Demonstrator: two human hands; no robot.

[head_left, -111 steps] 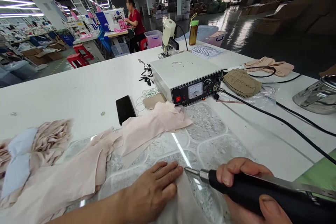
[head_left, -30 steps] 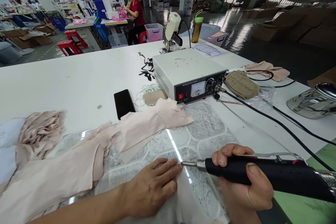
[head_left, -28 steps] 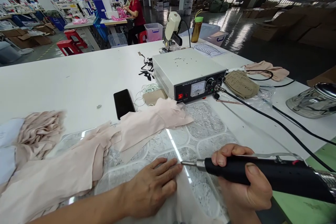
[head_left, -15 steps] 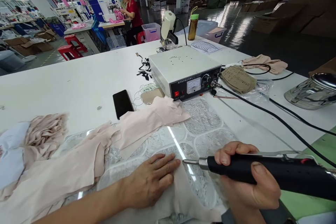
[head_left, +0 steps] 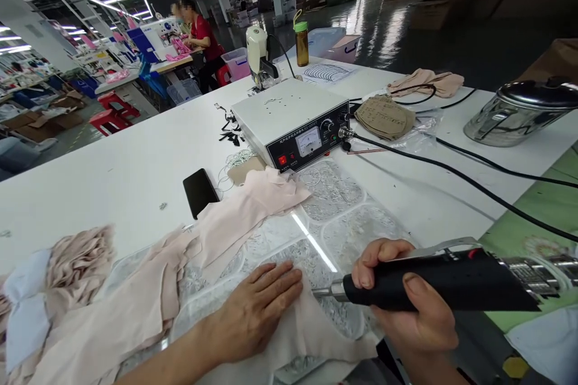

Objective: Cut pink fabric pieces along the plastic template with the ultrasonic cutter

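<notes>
My left hand (head_left: 264, 313) lies flat with fingers stretched out, pressing a pale pink piece of fabric (head_left: 311, 328) onto a clear patterned mat (head_left: 336, 183). My right hand (head_left: 409, 298) is wrapped round the black handle of an ultrasonic handpiece (head_left: 442, 283), held nearly level. Its slim metal tip points left and meets the fabric's edge, just below my left fingertips; whether it presses into the cloth I cannot tell. Beyond my left hand, more pale pink fabric pieces (head_left: 244, 201) lie in an overlapping row across the mat.
A control box (head_left: 293, 117) with a dial stands behind the mat, its black cable (head_left: 442, 162) running right. A phone (head_left: 200, 192), brown fabric pieces (head_left: 386, 115), a steel pot (head_left: 510, 117) and a bottle (head_left: 301, 45) are on the table. A co-worker (head_left: 203, 36) sits far back.
The view has tilted and shifted right. The handpiece tip has slid a little towards me along the fabric's edge, away from my left fingertips. My left hand stays flat on the fabric.
</notes>
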